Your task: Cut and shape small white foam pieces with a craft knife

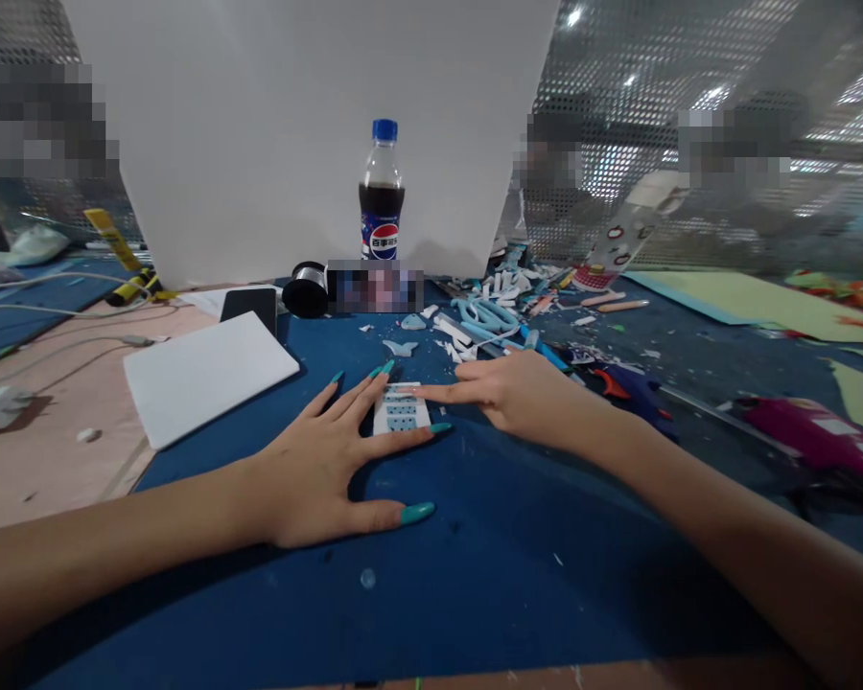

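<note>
Fingers of the left hand (316, 470) are spread flat, pinning a small dotted card (401, 410) onto the blue worktop (489, 575); the right hand (524, 393) points one finger onto the card's edge, others curled, nothing gripped.

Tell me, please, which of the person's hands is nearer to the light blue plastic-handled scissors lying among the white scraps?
Right. The right hand lies just in front of the light blue plastic-handled scissors, nearly below them. The left hand rests farther off, down and to the left, on the small white patterned card.
</note>
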`<action>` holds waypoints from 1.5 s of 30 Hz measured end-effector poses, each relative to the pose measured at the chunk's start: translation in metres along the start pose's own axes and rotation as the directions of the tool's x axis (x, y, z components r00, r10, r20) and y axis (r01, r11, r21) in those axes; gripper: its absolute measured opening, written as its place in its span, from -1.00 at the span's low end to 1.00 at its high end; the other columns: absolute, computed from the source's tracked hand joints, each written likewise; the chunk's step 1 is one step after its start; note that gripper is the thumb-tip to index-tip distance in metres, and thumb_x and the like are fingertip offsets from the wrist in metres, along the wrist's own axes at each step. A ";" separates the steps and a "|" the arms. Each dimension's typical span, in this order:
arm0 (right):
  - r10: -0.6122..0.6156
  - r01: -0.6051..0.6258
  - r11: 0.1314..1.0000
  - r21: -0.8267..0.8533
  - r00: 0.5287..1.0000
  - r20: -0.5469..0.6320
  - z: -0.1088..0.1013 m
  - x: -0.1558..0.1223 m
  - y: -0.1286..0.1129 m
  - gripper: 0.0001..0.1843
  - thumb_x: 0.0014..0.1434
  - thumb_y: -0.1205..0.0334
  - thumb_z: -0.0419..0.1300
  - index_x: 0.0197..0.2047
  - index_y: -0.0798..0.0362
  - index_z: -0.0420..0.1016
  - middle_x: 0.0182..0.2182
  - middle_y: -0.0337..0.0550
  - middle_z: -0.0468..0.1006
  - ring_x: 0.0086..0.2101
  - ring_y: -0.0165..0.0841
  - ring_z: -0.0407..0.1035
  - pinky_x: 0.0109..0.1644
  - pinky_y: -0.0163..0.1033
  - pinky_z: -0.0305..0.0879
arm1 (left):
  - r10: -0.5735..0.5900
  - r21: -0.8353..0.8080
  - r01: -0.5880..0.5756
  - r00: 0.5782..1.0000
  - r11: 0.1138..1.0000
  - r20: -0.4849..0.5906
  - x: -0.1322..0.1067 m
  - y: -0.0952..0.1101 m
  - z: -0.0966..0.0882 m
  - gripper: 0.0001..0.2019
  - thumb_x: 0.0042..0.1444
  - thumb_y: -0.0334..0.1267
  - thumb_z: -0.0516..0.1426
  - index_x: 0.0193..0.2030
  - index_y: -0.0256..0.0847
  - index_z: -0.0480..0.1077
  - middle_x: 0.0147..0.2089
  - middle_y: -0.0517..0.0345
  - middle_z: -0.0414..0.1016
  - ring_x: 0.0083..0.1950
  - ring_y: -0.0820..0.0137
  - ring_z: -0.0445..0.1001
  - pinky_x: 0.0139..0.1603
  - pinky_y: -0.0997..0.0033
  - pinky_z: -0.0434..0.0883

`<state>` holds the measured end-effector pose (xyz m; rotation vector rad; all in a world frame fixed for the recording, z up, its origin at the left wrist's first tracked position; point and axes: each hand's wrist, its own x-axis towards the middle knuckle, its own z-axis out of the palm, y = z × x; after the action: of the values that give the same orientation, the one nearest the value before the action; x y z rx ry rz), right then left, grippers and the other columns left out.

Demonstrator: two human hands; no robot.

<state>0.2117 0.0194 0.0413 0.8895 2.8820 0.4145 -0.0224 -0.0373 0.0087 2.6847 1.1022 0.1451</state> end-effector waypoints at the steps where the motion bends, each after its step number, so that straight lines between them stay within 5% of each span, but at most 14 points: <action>1: 0.003 -0.003 1.000 0.003 1.000 0.007 0.000 0.000 0.000 -0.30 0.07 0.52 -0.07 0.18 -0.33 0.13 -0.51 -0.27 0.37 -0.61 -0.52 0.02 -0.56 -0.36 -0.24 | 0.000 -0.003 0.000 1.000 1.000 -0.002 0.000 0.000 0.000 -0.37 0.05 0.27 -0.09 0.25 0.30 -0.14 0.37 0.23 -0.57 0.33 -0.10 -0.32 0.20 -0.26 -0.23; 24: 0.010 -0.005 0.994 -0.108 0.999 0.040 0.001 0.009 -0.008 -0.26 0.07 0.51 -0.03 0.21 -0.39 0.04 -0.52 -0.27 0.36 -0.65 -0.52 -0.08 -0.57 -0.36 -0.30 | 0.016 0.012 -0.016 1.000 1.000 -0.008 0.001 -0.001 0.000 -0.38 0.05 0.27 -0.09 0.25 0.28 -0.12 0.38 0.27 -0.52 0.33 -0.07 -0.33 0.21 -0.27 -0.23; 45: 0.058 -0.053 0.997 -0.058 0.994 0.090 -0.013 -0.005 0.002 -0.30 0.00 0.56 -0.03 0.12 -0.33 0.26 -0.50 -0.26 0.46 -0.60 -0.50 0.10 -0.55 -0.35 -0.23 | 0.009 0.014 -0.009 1.000 1.000 0.006 0.000 0.000 -0.001 -0.37 0.05 0.26 -0.07 0.26 0.26 -0.13 0.38 0.27 -0.52 0.33 -0.09 -0.31 0.21 -0.26 -0.22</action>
<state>0.2146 0.0147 0.0546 0.9555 2.7544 0.4452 -0.0224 -0.0372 0.0094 2.7017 1.0933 0.1314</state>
